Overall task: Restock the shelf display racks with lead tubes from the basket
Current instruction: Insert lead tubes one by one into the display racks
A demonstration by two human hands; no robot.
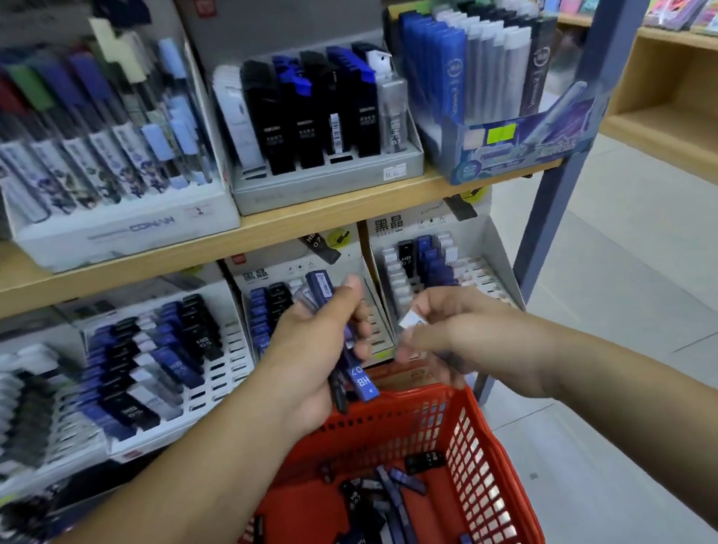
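My left hand (312,348) grips a bundle of blue and black lead tubes (363,383) upright, above the far rim of the red basket (481,459). My right hand (457,327) pinches a small white lead tube (412,320) just right of the bundle, in front of the lower shelf's display racks. The middle rack (263,309) holds blue and black tubes at its left. The right rack (473,272) has a few tubes at the back and several open slots. More blue and black tubes (391,496) lie loose in the basket's bottom.
A wider rack (226,376) at lower left is partly filled. The upper wooden shelf (298,223) carries full pen and lead boxes. A blue metal upright (562,186) ends the shelving on the right, with tiled floor (623,331) and another wooden shelf unit (686,100) beyond.
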